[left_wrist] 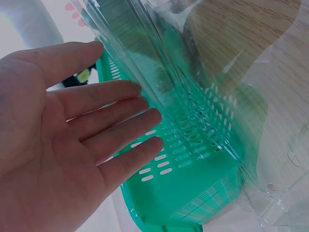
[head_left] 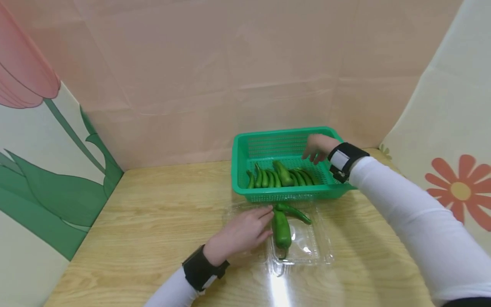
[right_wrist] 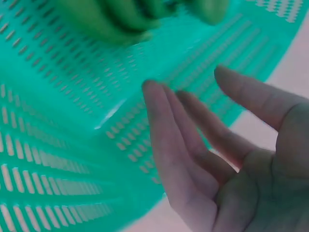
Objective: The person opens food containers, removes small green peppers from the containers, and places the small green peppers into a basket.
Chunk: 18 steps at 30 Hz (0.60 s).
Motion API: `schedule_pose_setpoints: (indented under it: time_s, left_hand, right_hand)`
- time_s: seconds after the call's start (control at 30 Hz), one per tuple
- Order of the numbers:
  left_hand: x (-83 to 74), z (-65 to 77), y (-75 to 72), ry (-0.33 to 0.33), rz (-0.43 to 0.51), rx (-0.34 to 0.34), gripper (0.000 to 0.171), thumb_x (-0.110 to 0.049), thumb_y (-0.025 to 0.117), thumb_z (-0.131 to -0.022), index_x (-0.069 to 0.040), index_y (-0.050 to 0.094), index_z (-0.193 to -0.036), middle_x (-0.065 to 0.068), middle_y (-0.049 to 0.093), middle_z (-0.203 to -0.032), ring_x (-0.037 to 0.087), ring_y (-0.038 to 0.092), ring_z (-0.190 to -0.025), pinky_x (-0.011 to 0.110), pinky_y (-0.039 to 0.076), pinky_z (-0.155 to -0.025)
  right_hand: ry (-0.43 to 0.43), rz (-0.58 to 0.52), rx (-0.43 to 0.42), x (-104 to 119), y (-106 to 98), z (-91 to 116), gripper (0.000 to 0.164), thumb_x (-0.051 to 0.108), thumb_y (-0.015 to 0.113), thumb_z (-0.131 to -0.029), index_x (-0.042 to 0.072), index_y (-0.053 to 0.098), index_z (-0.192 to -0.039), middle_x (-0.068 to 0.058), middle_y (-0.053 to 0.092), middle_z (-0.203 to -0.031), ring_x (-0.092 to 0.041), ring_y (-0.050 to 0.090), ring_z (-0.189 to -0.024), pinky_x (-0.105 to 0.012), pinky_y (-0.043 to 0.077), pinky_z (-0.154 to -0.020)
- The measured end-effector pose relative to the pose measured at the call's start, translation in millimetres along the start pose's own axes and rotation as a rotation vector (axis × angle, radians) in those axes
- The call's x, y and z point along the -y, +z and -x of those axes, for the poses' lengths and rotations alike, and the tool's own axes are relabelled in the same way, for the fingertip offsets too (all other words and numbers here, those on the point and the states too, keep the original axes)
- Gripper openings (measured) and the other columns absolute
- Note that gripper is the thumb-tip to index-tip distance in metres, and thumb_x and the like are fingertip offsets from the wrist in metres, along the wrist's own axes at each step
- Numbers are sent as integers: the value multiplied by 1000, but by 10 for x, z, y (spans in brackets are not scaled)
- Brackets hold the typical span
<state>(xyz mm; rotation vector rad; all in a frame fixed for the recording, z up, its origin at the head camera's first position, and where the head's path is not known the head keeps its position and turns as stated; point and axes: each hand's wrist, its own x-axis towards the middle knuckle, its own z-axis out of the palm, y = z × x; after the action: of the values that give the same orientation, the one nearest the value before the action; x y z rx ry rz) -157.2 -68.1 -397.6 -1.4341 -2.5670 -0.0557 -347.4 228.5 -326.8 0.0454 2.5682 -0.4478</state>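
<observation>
My right hand (head_left: 320, 147) hovers over the right side of a green plastic basket (head_left: 239, 162). Its fingers are loosely bent, with nothing between them in the right wrist view. Several green peppers (head_left: 283, 174) lie in a row along the basket's near side. In front of it, a clear plastic clamshell box (head_left: 307, 245) lies opened flat, holding a thick green pepper (head_left: 281, 230) and a slender green chili (head_left: 294, 212). My left hand (head_left: 243, 230) has its fingers extended over the box's left half, close to the thick pepper; the left wrist view shows its fingertips at the clear plastic.
A wood-grain table (head_left: 153, 221) carries the basket and the box. Behind it stands a plain pinkish-beige backdrop (head_left: 192, 85). Printed flower panels close in the left and right sides. The basket's back edge is near the backdrop.
</observation>
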Motion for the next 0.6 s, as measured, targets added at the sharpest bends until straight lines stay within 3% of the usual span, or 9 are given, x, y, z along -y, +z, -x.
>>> schedule_pose_setpoints:
  time_s: [0.17, 0.3, 0.6]
  left_hand:
    - [12, 9, 4, -1, 1, 2, 50, -38, 56, -94, -4, 55, -130, 12, 52, -138, 20, 55, -123, 29, 46, -105]
    - [10, 11, -11, -3, 3, 3, 50, -38, 55, -94, -4, 55, -130, 12, 52, -138, 21, 54, -124, 29, 45, -105]
    - [7, 24, -13, -10, 1, 4, 50, -38, 56, -94, -4, 55, -130, 12, 52, -138, 20, 55, -123, 29, 46, -104]
  right_hand:
    - [-71, 33, -140, 154, -39, 246, 37, 25, 57, -95, -5, 62, -116, -20, 69, -103, -25, 70, -80, -33, 60, -65]
    - [-159, 75, -215, 223, -21, 451, 34, 25, 56, -95, -3, 64, -112, -17, 70, -88, -18, 63, -63, -29, 53, -57]
    - [-302, 10, -372, 318, 185, 896, 24, 26, 62, -92, 6, 67, -104, -7, 70, -80, -17, 65, -69, -36, 56, -61]
